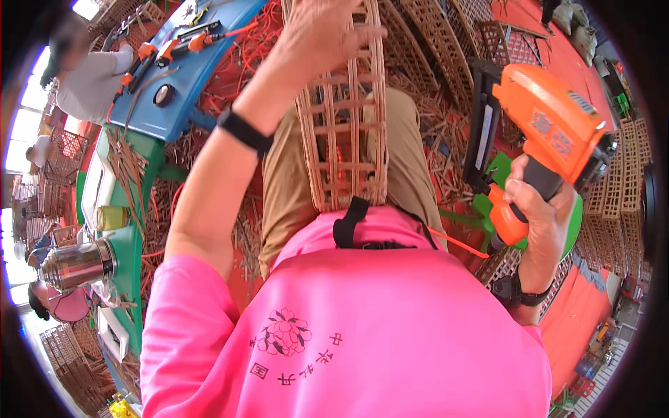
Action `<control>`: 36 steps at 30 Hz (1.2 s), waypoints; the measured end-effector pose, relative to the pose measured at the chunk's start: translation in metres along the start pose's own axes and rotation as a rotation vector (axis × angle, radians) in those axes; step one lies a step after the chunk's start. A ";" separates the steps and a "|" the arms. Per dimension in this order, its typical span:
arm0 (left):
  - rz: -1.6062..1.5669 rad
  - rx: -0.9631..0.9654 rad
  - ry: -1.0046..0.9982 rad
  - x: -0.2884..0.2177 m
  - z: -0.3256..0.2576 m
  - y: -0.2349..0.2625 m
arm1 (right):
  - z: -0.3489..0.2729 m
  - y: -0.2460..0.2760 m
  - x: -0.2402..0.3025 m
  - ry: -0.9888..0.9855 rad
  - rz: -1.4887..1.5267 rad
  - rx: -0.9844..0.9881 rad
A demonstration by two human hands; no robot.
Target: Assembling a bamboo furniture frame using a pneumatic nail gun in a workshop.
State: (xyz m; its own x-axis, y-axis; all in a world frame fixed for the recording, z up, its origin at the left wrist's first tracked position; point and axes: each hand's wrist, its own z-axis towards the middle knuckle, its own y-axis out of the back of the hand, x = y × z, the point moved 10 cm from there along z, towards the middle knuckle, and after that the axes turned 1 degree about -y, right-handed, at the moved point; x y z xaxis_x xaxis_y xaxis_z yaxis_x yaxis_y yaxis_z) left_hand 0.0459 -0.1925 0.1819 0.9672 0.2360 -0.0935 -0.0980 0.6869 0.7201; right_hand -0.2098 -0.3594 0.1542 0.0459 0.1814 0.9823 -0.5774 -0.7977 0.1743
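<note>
A long woven wicker frame (348, 153) with open squares stands between my knees, its near end against my lap. My left hand (324, 38) grips it near its far end, at the top edge of the view, with part of the hand cut off there. On the right, my right hand (540, 198) is wrapped round the black handle of an orange nail gun (550, 118). The gun is raised beside the frame, and its black magazine, on the side toward the frame, stays apart from it. An orange air hose (456, 242) runs near the gun's lower end.
A blue table (150, 111) at the left bears orange-and-black hand tools (174, 49) and a tape roll (164, 95). Nearer, a green table (129, 279) carries a metal jug (77, 265). Wicker panels (432, 45) lean ahead; cane scraps cover the red floor. Another person (90, 76) sits at far left.
</note>
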 end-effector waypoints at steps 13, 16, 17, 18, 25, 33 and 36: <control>0.015 0.096 0.020 -0.064 -0.118 -0.052 | -0.032 -0.021 -0.075 -0.071 -0.024 0.245; 0.055 0.077 -0.008 -0.070 -0.115 -0.053 | -0.038 -0.033 -0.089 -0.065 0.021 0.277; 0.055 0.074 -0.008 -0.069 -0.113 -0.054 | -0.039 -0.036 -0.093 -0.036 0.041 0.288; 0.056 0.067 -0.036 -0.071 -0.111 -0.055 | -0.041 -0.038 -0.095 -0.042 -0.038 0.291; 0.193 0.098 -0.190 -0.083 -0.104 -0.058 | -0.047 -0.043 -0.127 -0.031 -0.079 0.325; 0.222 0.165 -0.295 -0.099 -0.086 -0.081 | -0.055 -0.042 -0.140 -0.139 0.060 0.238; 0.277 0.195 -0.265 -0.093 -0.078 -0.093 | -0.052 -0.039 -0.144 -0.148 0.061 0.229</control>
State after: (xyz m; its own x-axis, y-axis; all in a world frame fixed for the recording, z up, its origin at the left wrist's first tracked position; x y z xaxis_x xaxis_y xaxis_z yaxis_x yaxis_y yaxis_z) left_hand -0.0536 -0.2246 0.0704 0.9397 0.1912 0.2836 -0.3414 0.4736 0.8119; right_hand -0.2366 -0.3247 0.0027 0.1451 0.0564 0.9878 -0.3844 -0.9167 0.1088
